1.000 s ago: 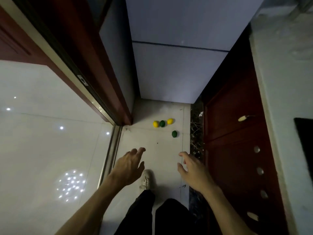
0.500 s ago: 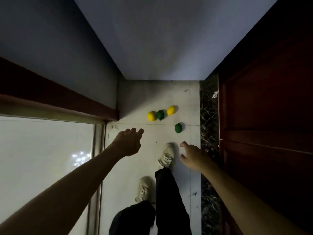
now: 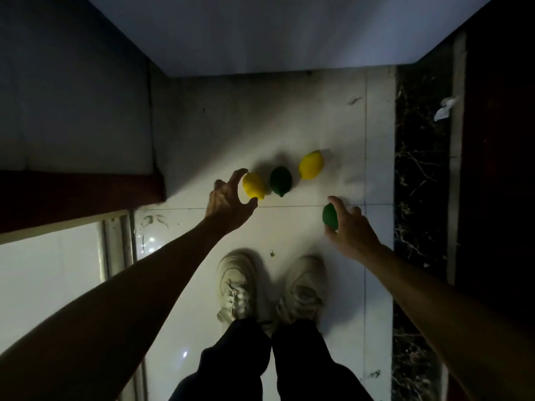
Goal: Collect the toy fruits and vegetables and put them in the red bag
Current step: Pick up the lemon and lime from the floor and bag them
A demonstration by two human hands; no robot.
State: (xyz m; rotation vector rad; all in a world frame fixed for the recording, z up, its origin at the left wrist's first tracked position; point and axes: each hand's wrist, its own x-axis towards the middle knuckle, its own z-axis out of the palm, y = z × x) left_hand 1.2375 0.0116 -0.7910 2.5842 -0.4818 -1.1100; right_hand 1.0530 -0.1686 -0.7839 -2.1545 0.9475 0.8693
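Now — left hand [image 3: 228, 204] spread, cupped beside leftmost lemon [image 3: 254, 185] | right hand [image 3: 351, 231] curled round nearest lime [image 3: 330, 217]

Nothing readable in my view. No print, label or number I can make out on any toy lemon [image 3: 311, 164], toy lime [image 3: 329, 217] or my shoes [image 3: 237, 285]. White scrap [image 3: 444, 110], upper right, too blurred to tell.

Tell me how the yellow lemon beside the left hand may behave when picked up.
The yellow lemon is rounded on a glossy floor, so a nudge would probably roll it toward the green lime. Its skin looks smooth, perhaps slippery. It fits between finger and thumb of the left hand, so likely light.
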